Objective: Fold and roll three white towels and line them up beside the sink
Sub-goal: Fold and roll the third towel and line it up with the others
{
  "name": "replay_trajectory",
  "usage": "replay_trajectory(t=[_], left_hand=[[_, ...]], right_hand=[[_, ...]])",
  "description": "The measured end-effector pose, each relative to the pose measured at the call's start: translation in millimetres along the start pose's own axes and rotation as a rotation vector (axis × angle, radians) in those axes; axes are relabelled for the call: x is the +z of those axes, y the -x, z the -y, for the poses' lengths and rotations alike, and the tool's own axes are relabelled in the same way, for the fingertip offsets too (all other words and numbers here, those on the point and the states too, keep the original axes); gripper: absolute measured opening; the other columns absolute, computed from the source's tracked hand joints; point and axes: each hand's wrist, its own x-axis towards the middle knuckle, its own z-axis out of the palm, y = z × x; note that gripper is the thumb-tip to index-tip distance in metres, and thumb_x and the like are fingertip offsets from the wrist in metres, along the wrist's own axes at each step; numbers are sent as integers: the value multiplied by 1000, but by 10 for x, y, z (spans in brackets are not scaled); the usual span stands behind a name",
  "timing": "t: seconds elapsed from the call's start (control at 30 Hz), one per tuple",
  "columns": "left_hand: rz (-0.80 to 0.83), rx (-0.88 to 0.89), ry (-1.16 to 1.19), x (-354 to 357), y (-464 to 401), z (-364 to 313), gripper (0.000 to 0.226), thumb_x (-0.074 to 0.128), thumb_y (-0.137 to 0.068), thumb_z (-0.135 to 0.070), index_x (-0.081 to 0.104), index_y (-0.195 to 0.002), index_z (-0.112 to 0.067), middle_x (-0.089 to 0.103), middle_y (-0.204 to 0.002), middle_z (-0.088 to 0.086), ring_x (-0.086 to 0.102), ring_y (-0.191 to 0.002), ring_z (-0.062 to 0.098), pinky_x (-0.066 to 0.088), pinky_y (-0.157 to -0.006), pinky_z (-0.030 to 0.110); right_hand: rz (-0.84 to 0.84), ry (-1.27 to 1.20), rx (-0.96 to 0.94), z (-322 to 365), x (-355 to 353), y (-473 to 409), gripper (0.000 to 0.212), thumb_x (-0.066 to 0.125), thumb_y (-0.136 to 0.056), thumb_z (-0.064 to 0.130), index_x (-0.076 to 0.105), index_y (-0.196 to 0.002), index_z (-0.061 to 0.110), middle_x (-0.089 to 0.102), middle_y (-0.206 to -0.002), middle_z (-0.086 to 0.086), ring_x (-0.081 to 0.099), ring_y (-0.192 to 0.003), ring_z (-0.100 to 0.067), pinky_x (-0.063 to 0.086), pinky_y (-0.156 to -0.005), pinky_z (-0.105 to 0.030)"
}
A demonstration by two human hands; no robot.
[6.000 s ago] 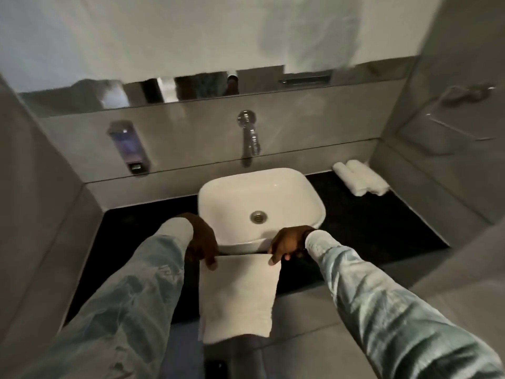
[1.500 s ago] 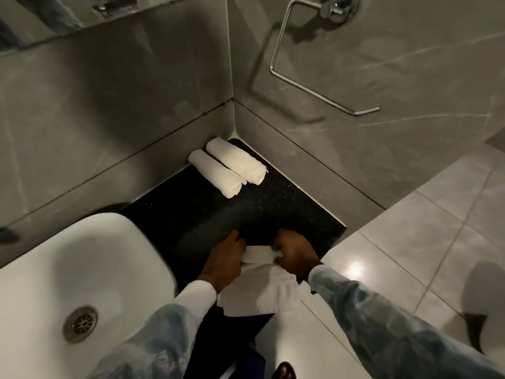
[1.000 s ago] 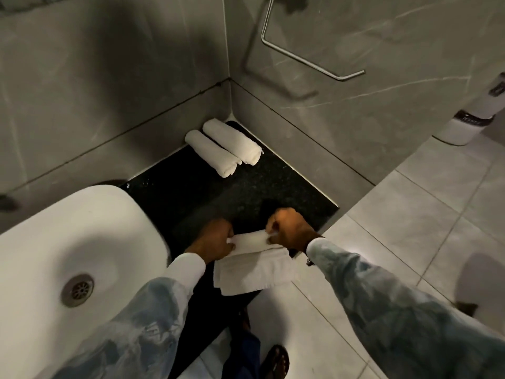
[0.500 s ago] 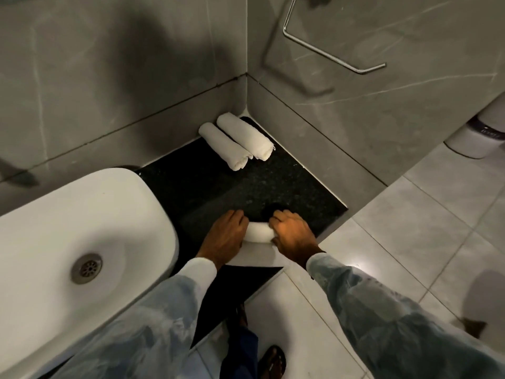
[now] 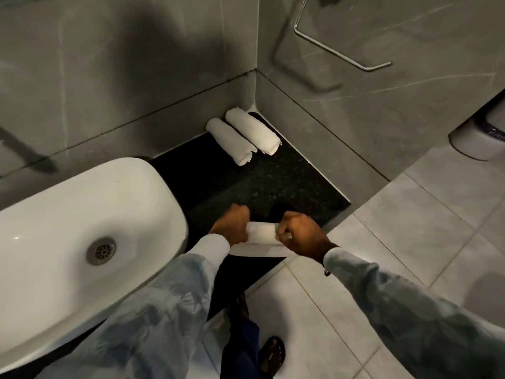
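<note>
head view, looking down at the black counter [image 5: 246, 187] to the right of the white sink [image 5: 82, 228].

left hand [image 5: 232, 225]: fingers curled round the left end of the third towel [image 5: 262, 233]. right hand [image 5: 300, 236]: fingers curled over its right end. both hands hold the same roll, one at each end.

third towel: white, mostly rolled into a short cylinder, lying on the counter's front edge just right of the sink. a flat unrolled tail shows beneath the roll on the near side, reaching the counter edge.

two rolled towels [image 5: 246, 138]: white, side by side and touching, in the back corner of the counter where the grey walls meet, well apart from the sink and from the third towel.

other items: metal towel ring [image 5: 341, 50] on the wall above the counter; a white bin [image 5: 478, 132] on the tiled floor [image 5: 410, 228], far right of the sink; patterned grey sleeves on both arms.
</note>
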Motion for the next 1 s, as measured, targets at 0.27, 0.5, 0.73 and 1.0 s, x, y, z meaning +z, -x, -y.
replay_trajectory(t=[0.27, 0.5, 0.73, 1.0], left_hand=[[-203, 68, -106, 281, 306, -9, 46, 72, -65, -18, 56, -108, -21, 51, -122, 5, 47, -117, 27, 39, -97, 41], [-238, 149, -133, 531, 589, -35, 59, 73, -64, -16, 50, -117, -16, 50, -125, 9, 53, -112, 30, 44, -94, 39], [-42, 207, -82, 336, 537, 63, 56, 67, -76, -21, 50, -129, -19, 46, -132, 9, 49, -118, 34, 43, -98, 41], [12, 229, -432, 317, 558, -93, 70, 70, -72, -22, 37, -133, -18, 45, -132, 12, 40, -122, 34, 31, -102, 47]], right_hand=[[146, -78, 148, 23, 27, -17, 50, 90, -54, 35, 62, -96, 28, 60, -111, -3, 58, -104, -24, 48, -91, -32], [35, 180, -40, 211, 205, 284, 45, 79, -65, 24, 58, -104, 18, 54, -115, -6, 52, -108, -28, 49, -88, -40], [84, 238, -56, 286, 158, 308, 52, 77, -67, 32, 56, -113, 20, 52, -120, -7, 50, -111, -29, 44, -93, -40], [206, 170, 38, 445, -10, 288, 56, 82, -61, 29, 50, -106, 22, 63, -111, -9, 62, -102, -32, 54, -84, -41]])
